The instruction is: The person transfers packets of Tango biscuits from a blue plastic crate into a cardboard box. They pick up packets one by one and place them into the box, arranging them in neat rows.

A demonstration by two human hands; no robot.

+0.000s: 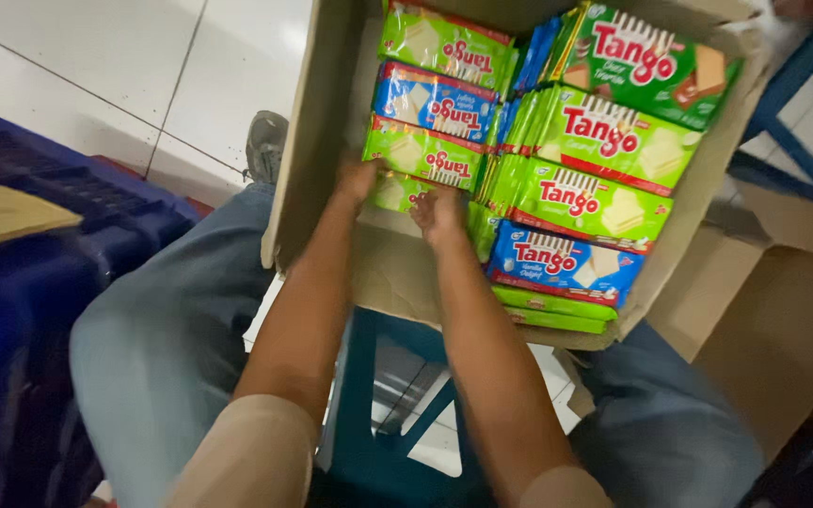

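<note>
glossy green wafer packet point(395, 191) pinched between left hand point(358, 179) and right hand point(437, 214) grip inside cardboard box point(305, 141).

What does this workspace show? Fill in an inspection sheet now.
Surface: cardboard box resting on a blue stool.
Job's things: green and blue wafer packets stacked in rows in the box; a green packet at the hands.
Clutter: nothing seen.
Grippers: left hand and right hand both on the green packet; grip unclear.
Cables: nothing seen.
Surroundings: white tiled floor, blue crate to the left, another carton to the right.
</note>
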